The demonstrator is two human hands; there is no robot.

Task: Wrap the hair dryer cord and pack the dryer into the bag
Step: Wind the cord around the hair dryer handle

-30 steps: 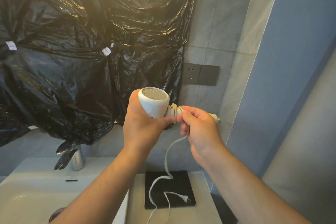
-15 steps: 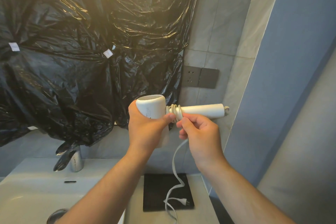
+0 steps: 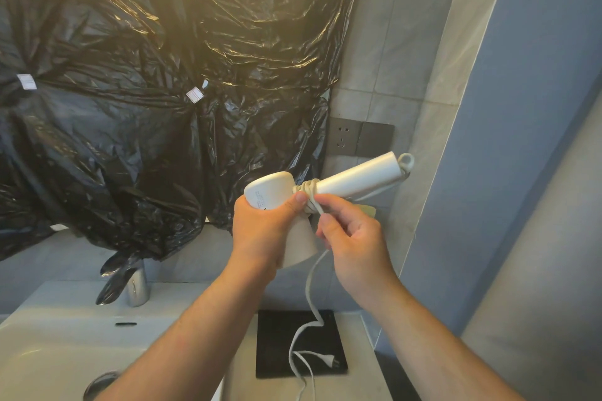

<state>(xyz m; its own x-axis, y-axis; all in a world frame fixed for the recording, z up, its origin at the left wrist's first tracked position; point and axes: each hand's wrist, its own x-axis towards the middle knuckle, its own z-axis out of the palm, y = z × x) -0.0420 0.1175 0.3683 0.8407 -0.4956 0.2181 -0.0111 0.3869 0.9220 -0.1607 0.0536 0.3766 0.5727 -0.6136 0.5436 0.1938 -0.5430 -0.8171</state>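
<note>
Since half a second ago the hair dryer (image 3: 338, 187) has tilted, handle end now pointing up toward 2 o'clock, and the right hand (image 3: 353, 238) has dropped slightly below the coil. Left hand (image 3: 264, 231) is clamped around the dryer body, thumb pressing on the wrapped turns of the cord (image 3: 308, 192) where handle meets body. Right hand is closed, pinching the cord just at 5 o'clock of the coil. Hands close together, nearly touching. Loose cord hangs down from the right hand to the plug (image 3: 325, 360), which lies on a black mat (image 3: 277, 342) on the counter (image 3: 358, 387) at 6 o'clock. Sink (image 3: 49, 352) and faucet (image 3: 136, 286) at 8 o'clock. Black plastic sheeting (image 3: 146, 91) covers the wall at 10 to 12 o'clock; wall socket (image 3: 358, 140) at 1 o'clock of the dryer.
</note>
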